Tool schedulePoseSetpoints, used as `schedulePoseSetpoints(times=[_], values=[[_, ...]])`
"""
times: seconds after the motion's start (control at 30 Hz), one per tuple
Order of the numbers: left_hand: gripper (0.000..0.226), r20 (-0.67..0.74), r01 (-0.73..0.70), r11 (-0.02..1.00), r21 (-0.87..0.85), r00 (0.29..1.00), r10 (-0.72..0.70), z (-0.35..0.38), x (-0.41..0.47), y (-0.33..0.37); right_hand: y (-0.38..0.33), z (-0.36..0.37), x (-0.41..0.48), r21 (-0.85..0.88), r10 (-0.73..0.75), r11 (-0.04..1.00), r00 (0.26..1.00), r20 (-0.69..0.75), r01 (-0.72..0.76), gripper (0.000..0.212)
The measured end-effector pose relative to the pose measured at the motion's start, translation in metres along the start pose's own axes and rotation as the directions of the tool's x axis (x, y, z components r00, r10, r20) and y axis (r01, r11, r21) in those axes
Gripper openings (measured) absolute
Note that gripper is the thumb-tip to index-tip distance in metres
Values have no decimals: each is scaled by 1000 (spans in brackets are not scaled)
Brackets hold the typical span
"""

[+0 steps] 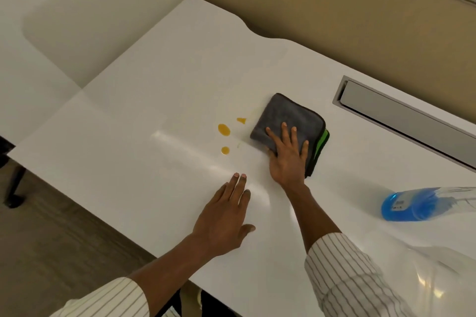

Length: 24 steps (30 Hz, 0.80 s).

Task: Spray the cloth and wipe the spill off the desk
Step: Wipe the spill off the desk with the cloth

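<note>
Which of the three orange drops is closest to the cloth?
The small top drop, just beside the cloth; the other two lie farther left.

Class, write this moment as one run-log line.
right hand: flat on grey cloth | left hand: flat on desk | orange spill: unwiped | spray bottle: set down

Both hands are laid flat, palms down. The right hand (287, 156) is stretched well forward, fingers spread, arm nearly straight from a rolled striped sleeve (342, 273). The left hand (224, 216) is kept nearer the body, fingers extended and close together, thumb splayed, forearm angled in from lower left.
</note>
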<state>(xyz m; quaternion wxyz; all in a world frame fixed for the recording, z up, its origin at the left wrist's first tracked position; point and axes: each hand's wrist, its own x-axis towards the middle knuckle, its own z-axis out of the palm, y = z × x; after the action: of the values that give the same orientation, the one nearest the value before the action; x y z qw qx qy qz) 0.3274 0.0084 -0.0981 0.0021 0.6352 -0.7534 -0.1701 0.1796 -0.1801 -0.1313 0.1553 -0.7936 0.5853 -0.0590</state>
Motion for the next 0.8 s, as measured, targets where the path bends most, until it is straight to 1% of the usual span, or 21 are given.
schedulePoseSetpoints(times=[0.07,0.13,0.17,0.23,0.3,0.37,0.43,0.5,0.57,0.63,0.7,0.73,0.8], values=[[86,18,-2,1000,-31,1000,3,-4,0,2,-7,1,-11,8,96,995,995,-17,-96,56],[86,42,-2,999,-46,999,4,-8,0,3,-15,4,-32,14,107,994,994,3,-107,56],[86,43,2,998,-56,999,0,-9,0,3,-18,8,-41,11,70,997,997,13,-70,56],[86,45,14,997,-74,999,-10,-8,0,2,-20,13,-53,-21,-77,997,996,44,78,59],[86,56,18,997,-78,998,-13,-7,0,2,-17,12,-42,-43,-211,976,974,87,216,61],[85,59,5,998,-55,998,-2,-8,0,3,-15,5,-17,-45,-263,962,957,124,270,63],[83,43,3,999,-39,999,-1,-9,2,4,-12,-1,9,-53,-222,972,966,135,231,59],[84,23,5,999,-41,1000,-4,-8,3,4,-5,-5,22,-53,-118,991,987,111,125,56],[88,4,11,999,-39,1000,-10,-6,3,3,0,-7,16,-54,-4,999,997,72,8,57],[92,3,-1,999,-38,1000,1,-5,3,2,0,-7,-2,-50,71,996,996,51,-69,60],[93,19,-10,998,-55,1000,11,-2,1,-1,-3,-3,-22,-28,80,996,995,59,-79,60],[93,23,-11,998,-63,1000,13,-3,0,-2,-5,0,-31,-21,50,999,997,65,-48,60],[93,32,-8,999,-54,999,10,-3,-1,-2,-10,6,-38,-37,-73,996,995,72,76,61]])
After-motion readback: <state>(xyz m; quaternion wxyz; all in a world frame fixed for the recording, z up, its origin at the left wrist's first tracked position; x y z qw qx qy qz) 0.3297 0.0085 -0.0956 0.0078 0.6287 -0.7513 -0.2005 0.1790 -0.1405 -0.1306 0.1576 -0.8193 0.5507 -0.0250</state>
